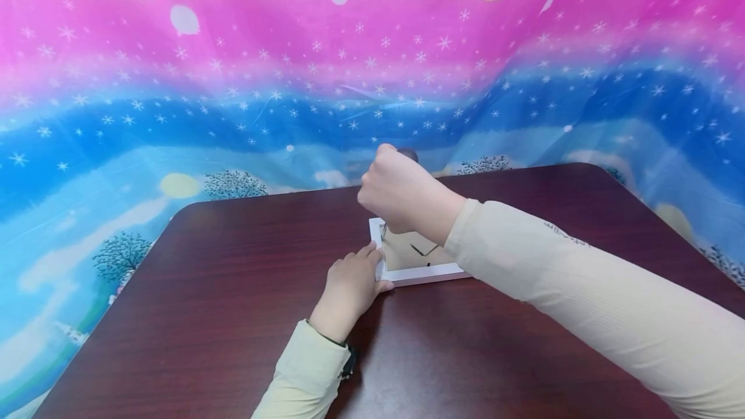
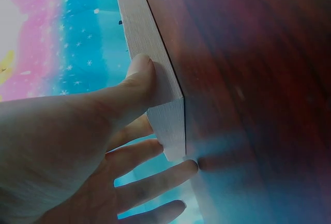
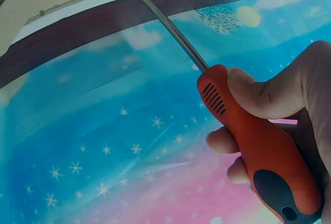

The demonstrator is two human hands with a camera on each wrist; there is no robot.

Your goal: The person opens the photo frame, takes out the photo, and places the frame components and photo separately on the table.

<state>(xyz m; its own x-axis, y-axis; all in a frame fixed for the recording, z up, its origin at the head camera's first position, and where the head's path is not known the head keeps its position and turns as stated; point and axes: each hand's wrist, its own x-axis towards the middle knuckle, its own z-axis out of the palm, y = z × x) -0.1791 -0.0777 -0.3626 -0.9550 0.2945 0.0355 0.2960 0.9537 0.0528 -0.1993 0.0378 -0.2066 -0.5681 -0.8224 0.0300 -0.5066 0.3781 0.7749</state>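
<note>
A white picture frame (image 1: 427,275) lies on the table with its tan backing board (image 1: 401,257) facing up. My left hand (image 1: 352,283) holds its near left corner, the thumb (image 2: 139,74) along the front side and the fingers spread along the left side. My right hand (image 1: 396,189) grips the red and black handle of a screwdriver (image 3: 264,141) above the far left part of the frame. Its metal shaft (image 3: 173,30) runs to the frame's border in the right wrist view; the tip is out of sight there. In the head view my right hand hides most of the screwdriver.
The dark reddish-brown table (image 1: 233,290) extends around the frame. A pink and blue cloth (image 1: 291,83) with snowflakes hangs behind its far edge and down the left and right sides. Thin black pieces (image 1: 418,249) show on the backing board.
</note>
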